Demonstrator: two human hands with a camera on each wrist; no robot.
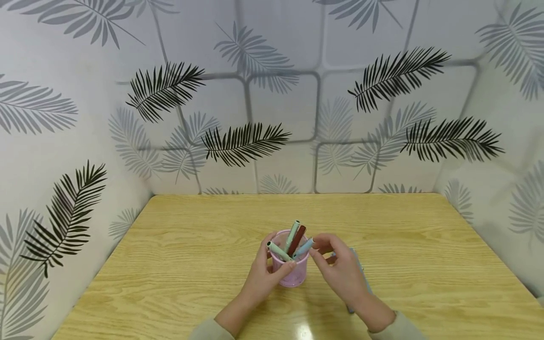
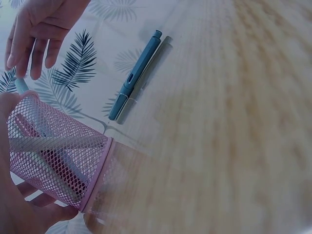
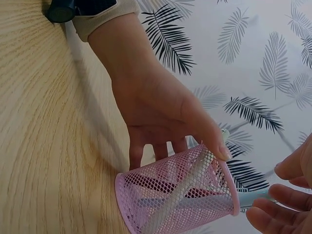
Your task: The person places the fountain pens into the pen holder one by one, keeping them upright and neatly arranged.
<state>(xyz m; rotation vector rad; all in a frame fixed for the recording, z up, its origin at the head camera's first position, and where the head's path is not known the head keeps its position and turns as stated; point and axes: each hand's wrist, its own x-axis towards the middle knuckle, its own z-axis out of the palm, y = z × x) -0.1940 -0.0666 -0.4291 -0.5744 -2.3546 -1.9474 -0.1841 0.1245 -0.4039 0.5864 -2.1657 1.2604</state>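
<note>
A pink mesh pen holder (image 1: 293,276) stands on the table, and my left hand (image 1: 261,274) grips it round the side with the thumb at the rim. Inside are a dark red pen (image 1: 297,240), two pale green pens, one upright (image 1: 292,236) and one leaning left (image 1: 278,250), and a light blue pen (image 1: 304,248) leaning right. My right hand (image 1: 342,269) is at the upper end of the light blue pen. In the right wrist view, the right hand's thumb (image 3: 291,163) stands apart from its fingers, with the pen's end (image 3: 256,196) near the fingertips.
A blue pen (image 2: 136,75) lies on the table (image 1: 191,226) to the right of the holder, partly hidden under my right hand in the head view. A leaf-patterned wall (image 1: 280,104) rises behind the table and along both sides.
</note>
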